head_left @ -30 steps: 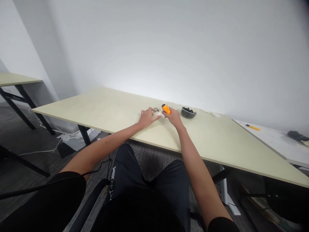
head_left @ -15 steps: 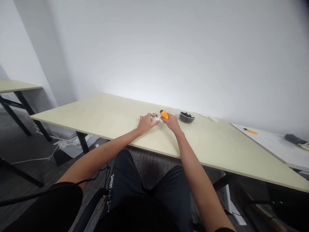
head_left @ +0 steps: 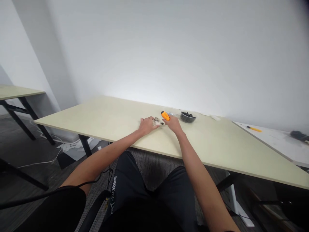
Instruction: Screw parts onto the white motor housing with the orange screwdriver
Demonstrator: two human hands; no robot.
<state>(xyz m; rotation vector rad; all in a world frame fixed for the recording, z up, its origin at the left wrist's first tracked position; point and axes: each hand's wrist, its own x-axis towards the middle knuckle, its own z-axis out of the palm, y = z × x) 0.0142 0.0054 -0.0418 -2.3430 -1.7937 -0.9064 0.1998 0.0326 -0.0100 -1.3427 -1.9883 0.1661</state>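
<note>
From the left front corner of the desk (head_left: 96,116), the top runs bare until we reach our left hand (head_left: 146,126), set between the near and far edges. Its fingers and thumb are clamped around a small pale part (head_left: 156,120) topped by a round metal piece. The part lies just right of that palm, within the curve of thumb and fingers, and left of our right hand (head_left: 173,124). Between the hands, beside the part, we see a small dark bit (head_left: 162,123); it is too small for us to name. Our right hand is closed around an orange-handled tool (head_left: 165,115), its dark butt tilted up and leftward; we cannot tell whether its tip touches the part. Just right of this hand, nearer the far edge, a clear bowl (head_left: 188,120) holds black pieces (head_left: 188,114). Farther right, by the far edge, lies a white scrap (head_left: 214,118).
</note>
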